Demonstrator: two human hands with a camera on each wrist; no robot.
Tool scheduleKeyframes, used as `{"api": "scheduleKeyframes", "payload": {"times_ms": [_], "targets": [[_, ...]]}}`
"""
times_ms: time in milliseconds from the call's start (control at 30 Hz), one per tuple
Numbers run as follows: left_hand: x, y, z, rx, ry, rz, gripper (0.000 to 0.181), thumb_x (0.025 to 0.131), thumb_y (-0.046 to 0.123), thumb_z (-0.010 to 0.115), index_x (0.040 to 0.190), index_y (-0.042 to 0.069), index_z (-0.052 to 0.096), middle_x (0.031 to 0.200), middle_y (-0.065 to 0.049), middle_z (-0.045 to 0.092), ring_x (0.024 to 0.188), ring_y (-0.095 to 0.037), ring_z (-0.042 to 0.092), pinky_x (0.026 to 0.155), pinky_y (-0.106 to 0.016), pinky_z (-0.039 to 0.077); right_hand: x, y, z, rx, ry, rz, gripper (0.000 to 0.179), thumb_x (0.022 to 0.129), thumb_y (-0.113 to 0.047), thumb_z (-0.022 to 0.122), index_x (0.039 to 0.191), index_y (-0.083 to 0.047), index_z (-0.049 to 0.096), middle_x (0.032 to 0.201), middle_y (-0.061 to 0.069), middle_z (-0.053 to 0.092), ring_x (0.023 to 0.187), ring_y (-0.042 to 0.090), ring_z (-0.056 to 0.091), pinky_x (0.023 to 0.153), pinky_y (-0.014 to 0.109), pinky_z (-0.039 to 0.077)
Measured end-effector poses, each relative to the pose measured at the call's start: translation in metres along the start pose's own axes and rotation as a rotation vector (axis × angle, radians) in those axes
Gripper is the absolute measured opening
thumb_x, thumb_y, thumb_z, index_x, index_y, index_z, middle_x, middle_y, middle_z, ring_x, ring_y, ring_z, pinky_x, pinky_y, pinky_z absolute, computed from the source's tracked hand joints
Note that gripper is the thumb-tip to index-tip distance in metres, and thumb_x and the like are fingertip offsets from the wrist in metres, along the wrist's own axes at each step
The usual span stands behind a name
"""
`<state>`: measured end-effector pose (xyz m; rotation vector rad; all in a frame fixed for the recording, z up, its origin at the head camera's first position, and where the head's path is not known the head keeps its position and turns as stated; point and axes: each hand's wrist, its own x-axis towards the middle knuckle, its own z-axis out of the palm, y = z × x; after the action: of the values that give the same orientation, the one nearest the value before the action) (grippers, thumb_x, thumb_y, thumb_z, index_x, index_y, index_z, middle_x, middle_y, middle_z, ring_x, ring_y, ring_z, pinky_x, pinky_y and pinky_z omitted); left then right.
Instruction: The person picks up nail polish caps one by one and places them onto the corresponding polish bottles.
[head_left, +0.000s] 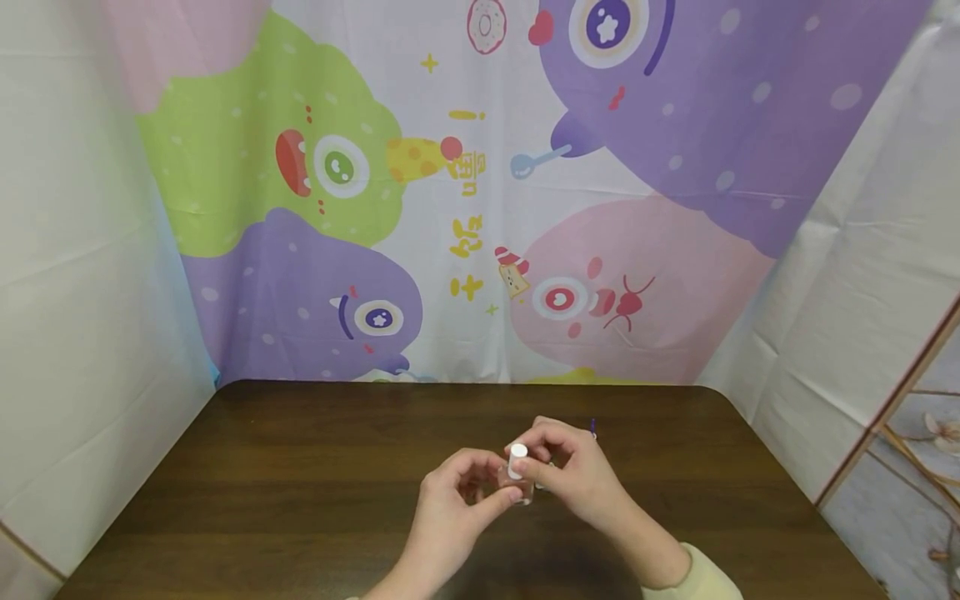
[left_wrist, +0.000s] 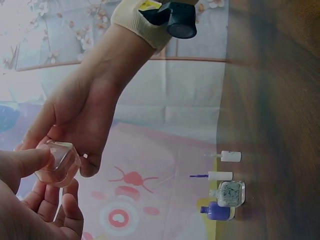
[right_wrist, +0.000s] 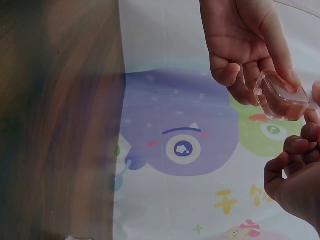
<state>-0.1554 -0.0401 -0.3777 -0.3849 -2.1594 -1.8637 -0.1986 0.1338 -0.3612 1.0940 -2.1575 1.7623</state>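
A small clear nail polish bottle (head_left: pixel 517 493) with pinkish contents is held over the table between my two hands. My left hand (head_left: pixel 450 508) grips its glass body between thumb and fingers. At its top, my right hand (head_left: pixel 585 471) pinches the white cap (head_left: pixel 517 457), which sits at the bottle's neck. The right wrist view shows the bottle (right_wrist: pixel 282 97) tilted, with the left thumb across its side. Mostly hidden behind the right hand in the head view are two uncapped bottles, one purple (left_wrist: pixel 218 211) and one with greyish glitter (left_wrist: pixel 231 194).
Beside those bottles, a white cap with a purple brush (left_wrist: pixel 220 176) and another white brush cap (left_wrist: pixel 231 156) stand on the dark wooden table (head_left: pixel 300 483). A cartoon-printed curtain (head_left: pixel 480 333) hangs along the far edge, with white cloth on both sides.
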Motion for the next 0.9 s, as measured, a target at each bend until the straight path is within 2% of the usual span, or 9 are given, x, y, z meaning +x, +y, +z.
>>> {"api": "scheduleKeyframes", "payload": {"times_ms": [133, 300, 533, 733, 900], "targets": [[0.0, 0.0, -0.002, -0.017, -0.018, -0.013, 0.024, 0.072, 0.019, 0.081, 0.091, 0.015, 0.067, 0.083, 0.001, 0.066, 0.072, -0.006, 0.057, 0.061, -0.019, 0.046, 0.0, 0.001, -0.003, 0.005, -0.041, -0.016, 0.014, 0.085, -0.001, 0.066, 0.099, -0.004, 0.067, 0.075, 0.0, 0.044, 0.073, 0.004, 0.043, 0.054, 0.023, 0.041], [0.001, 0.001, -0.005, -0.026, -0.044, -0.019, 0.024, 0.073, 0.018, 0.08, 0.093, 0.013, 0.067, 0.083, -0.001, 0.068, 0.072, -0.007, 0.058, 0.062, -0.02, 0.048, 0.002, 0.0, -0.01, -0.004, -0.136, -0.061, 0.026, 0.087, 0.002, 0.062, 0.112, -0.005, 0.065, 0.076, 0.004, 0.043, 0.071, 0.003, 0.045, 0.051, 0.022, 0.042], [0.001, -0.001, -0.008, -0.078, -0.114, 0.001, 0.026, 0.075, 0.016, 0.078, 0.097, 0.009, 0.067, 0.09, -0.007, 0.069, 0.077, -0.008, 0.062, 0.068, -0.023, 0.052, 0.003, -0.002, -0.013, 0.02, -0.242, -0.08, 0.026, 0.089, 0.002, 0.06, 0.114, -0.004, 0.065, 0.084, 0.006, 0.056, 0.077, 0.008, 0.052, 0.059, 0.026, 0.049], [0.0, -0.002, -0.01, -0.081, -0.18, 0.054, 0.028, 0.078, 0.017, 0.075, 0.101, 0.005, 0.066, 0.09, -0.011, 0.069, 0.078, -0.008, 0.062, 0.068, -0.023, 0.052, 0.002, 0.0, -0.012, 0.019, -0.257, -0.087, 0.021, 0.088, 0.005, 0.06, 0.104, -0.006, 0.068, 0.081, 0.006, 0.058, 0.077, 0.009, 0.054, 0.058, 0.027, 0.05], [0.001, -0.001, -0.01, -0.056, -0.177, 0.034, 0.027, 0.076, 0.017, 0.076, 0.1, 0.007, 0.066, 0.089, -0.009, 0.069, 0.076, -0.007, 0.062, 0.066, -0.022, 0.051, 0.002, 0.001, -0.009, -0.018, -0.21, -0.114, 0.019, 0.085, 0.006, 0.061, 0.097, -0.007, 0.069, 0.076, 0.005, 0.058, 0.073, 0.009, 0.053, 0.055, 0.025, 0.047]]}}
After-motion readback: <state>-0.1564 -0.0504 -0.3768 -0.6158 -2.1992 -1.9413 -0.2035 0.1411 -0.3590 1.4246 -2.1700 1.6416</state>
